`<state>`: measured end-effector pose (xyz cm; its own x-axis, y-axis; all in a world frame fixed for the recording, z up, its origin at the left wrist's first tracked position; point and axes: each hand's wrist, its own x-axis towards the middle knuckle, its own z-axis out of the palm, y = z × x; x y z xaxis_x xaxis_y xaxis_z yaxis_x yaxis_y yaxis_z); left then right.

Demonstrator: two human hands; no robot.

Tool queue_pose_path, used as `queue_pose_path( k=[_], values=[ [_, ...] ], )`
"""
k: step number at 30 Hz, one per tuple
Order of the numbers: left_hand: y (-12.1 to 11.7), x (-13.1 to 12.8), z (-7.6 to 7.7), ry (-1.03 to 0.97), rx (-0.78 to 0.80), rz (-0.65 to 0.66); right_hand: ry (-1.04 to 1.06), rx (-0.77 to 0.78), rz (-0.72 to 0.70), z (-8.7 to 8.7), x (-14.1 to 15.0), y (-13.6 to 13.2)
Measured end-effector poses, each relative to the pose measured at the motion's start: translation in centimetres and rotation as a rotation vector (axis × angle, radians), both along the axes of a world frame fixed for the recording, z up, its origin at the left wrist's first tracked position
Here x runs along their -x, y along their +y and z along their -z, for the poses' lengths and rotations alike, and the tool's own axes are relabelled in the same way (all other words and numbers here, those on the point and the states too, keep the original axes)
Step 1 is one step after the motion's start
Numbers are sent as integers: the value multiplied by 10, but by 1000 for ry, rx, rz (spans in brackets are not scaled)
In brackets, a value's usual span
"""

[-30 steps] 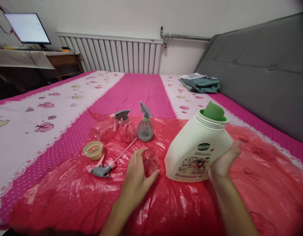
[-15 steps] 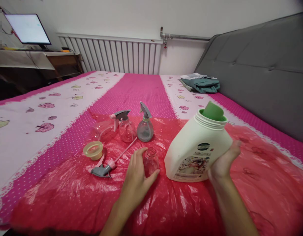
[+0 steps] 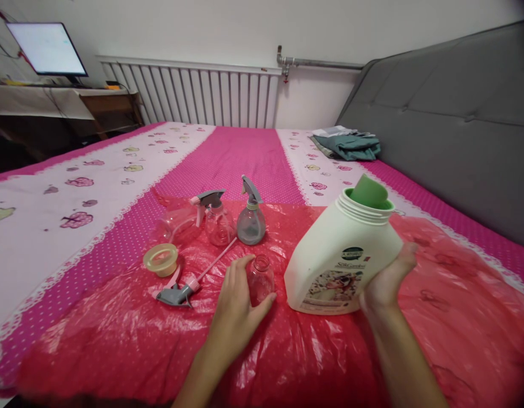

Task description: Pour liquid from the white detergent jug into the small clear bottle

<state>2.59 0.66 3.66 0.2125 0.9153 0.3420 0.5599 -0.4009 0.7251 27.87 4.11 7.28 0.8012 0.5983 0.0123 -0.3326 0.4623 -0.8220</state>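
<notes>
My left hand is closed round a small clear spray bottle without its top, which stands upright on a red plastic sheet. With my right hand I grip a large white detergent bottle by its right side; its base is low over or on the sheet, I cannot tell which. A green spout shows in its uncapped mouth. Left of my left hand lies a grey and pink spray head with a thin pink tube. Beyond it sits a shallow yellowish round container.
Behind my left hand stand a pink spray bottle and a grey spray bottle. Another clear bottle lies beside them. Folded clothes rest near the grey headboard. A radiator and a monitor are farther back.
</notes>
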Motion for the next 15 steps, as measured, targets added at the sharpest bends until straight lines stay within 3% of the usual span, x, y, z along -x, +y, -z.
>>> queue_pose_path(
  k=[15],
  values=[
    [0,0,2,5,-24,-5,-34,-33,16,0,-1,1]
  ],
)
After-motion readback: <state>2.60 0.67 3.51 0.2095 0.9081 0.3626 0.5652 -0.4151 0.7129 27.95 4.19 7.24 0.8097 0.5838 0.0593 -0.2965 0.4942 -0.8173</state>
